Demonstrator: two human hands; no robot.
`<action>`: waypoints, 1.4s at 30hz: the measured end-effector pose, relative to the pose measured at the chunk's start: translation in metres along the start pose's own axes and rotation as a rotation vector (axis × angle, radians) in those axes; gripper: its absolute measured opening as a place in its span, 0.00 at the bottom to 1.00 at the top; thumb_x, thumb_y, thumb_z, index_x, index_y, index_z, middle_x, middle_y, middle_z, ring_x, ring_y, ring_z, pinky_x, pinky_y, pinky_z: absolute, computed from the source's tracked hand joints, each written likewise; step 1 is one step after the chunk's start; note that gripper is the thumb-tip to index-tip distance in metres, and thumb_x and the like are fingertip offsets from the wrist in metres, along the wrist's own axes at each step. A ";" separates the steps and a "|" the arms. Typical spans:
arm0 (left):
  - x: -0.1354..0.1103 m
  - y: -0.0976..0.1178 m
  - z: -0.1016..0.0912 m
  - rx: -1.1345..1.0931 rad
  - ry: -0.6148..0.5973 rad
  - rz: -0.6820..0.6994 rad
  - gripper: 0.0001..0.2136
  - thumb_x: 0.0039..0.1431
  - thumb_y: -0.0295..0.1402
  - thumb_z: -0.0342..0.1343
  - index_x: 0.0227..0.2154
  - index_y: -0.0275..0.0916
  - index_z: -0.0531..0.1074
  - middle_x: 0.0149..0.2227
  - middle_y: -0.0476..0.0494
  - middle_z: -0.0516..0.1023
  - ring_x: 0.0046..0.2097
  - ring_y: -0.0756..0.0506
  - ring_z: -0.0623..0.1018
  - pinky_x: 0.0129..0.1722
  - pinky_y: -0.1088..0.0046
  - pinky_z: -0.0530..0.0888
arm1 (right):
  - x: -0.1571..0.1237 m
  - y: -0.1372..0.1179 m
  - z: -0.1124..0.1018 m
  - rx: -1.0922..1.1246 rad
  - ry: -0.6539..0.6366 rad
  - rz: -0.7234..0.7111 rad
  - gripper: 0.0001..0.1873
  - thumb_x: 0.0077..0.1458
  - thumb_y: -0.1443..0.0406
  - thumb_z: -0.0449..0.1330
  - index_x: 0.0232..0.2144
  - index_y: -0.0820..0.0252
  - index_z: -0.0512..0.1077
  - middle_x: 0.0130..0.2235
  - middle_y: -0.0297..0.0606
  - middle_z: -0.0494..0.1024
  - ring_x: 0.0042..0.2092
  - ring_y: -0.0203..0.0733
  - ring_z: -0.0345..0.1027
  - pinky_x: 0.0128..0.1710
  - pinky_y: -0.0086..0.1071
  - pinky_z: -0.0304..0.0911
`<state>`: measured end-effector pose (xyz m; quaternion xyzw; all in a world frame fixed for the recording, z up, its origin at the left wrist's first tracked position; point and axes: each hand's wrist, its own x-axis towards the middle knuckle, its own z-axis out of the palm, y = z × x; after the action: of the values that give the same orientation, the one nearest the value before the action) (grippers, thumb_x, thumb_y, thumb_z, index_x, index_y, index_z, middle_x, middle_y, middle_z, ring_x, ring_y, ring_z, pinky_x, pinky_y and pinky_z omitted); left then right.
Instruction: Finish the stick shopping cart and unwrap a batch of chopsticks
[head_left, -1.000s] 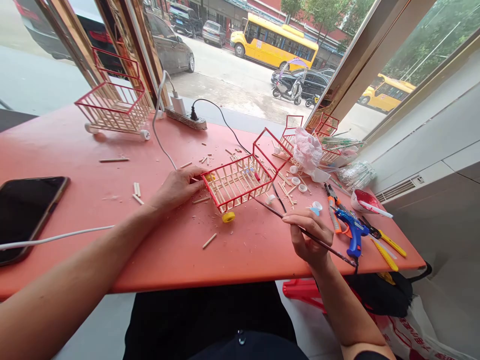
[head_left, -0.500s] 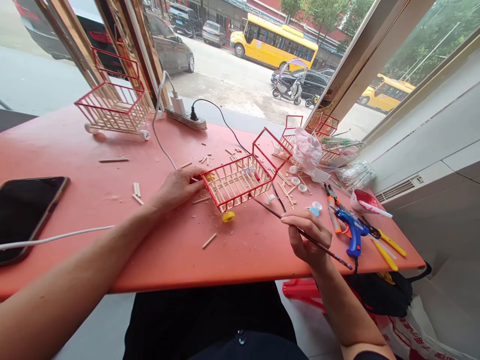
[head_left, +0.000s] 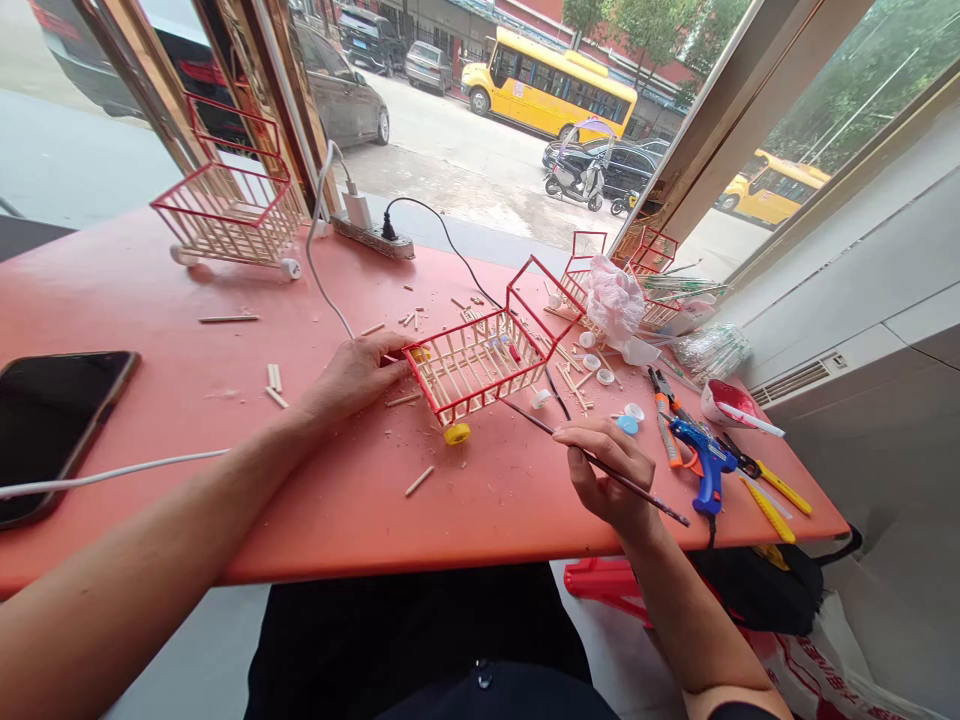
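Note:
A miniature shopping cart made of thin wooden sticks stands in front of me, its top rim and handle frame painted red. A yellow bottle-cap wheel shows under its near corner. My left hand pinches the cart's left end between thumb and fingers; some fingertips are behind the sticks. Between the fingers of my right hand is a thin dark paintbrush, held like a pen. The brush's tip is by the lower near side of the cart; whether it touches the wood I cannot tell.
Another cart stands at the back left, with more beside a crumpled plastic bag. Right of my hand lie a blue glue gun, pliers and a paint cup. A phone and cable lie left. Stick offcuts are scattered around.
My right hand has moved slightly left with the paintbrush, and its tip has gone from the cart's near rim to lower down. The left hand and cart have barely moved.

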<state>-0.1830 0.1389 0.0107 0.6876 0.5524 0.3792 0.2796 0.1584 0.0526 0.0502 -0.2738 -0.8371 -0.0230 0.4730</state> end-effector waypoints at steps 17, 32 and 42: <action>0.001 -0.001 0.001 0.010 0.009 0.008 0.23 0.58 0.47 0.56 0.47 0.37 0.86 0.47 0.38 0.86 0.45 0.38 0.83 0.47 0.66 0.79 | -0.003 0.000 0.003 0.073 0.055 -0.112 0.18 0.64 0.77 0.60 0.50 0.54 0.80 0.40 0.40 0.87 0.40 0.41 0.84 0.41 0.35 0.80; -0.001 0.002 0.001 -0.015 0.013 0.016 0.22 0.58 0.47 0.56 0.44 0.39 0.86 0.47 0.39 0.87 0.45 0.38 0.83 0.48 0.66 0.79 | -0.005 -0.001 0.009 0.175 -0.088 -0.153 0.19 0.65 0.77 0.63 0.53 0.55 0.79 0.44 0.43 0.88 0.44 0.41 0.84 0.45 0.35 0.81; 0.000 0.004 0.000 0.014 0.007 0.000 0.22 0.57 0.46 0.56 0.45 0.39 0.86 0.47 0.40 0.87 0.44 0.38 0.83 0.47 0.65 0.79 | -0.001 0.003 -0.003 0.030 0.043 -0.024 0.19 0.61 0.78 0.59 0.46 0.53 0.80 0.37 0.37 0.87 0.37 0.41 0.82 0.39 0.35 0.77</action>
<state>-0.1808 0.1379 0.0133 0.6883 0.5560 0.3779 0.2726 0.1628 0.0542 0.0507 -0.2562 -0.8302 -0.0218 0.4947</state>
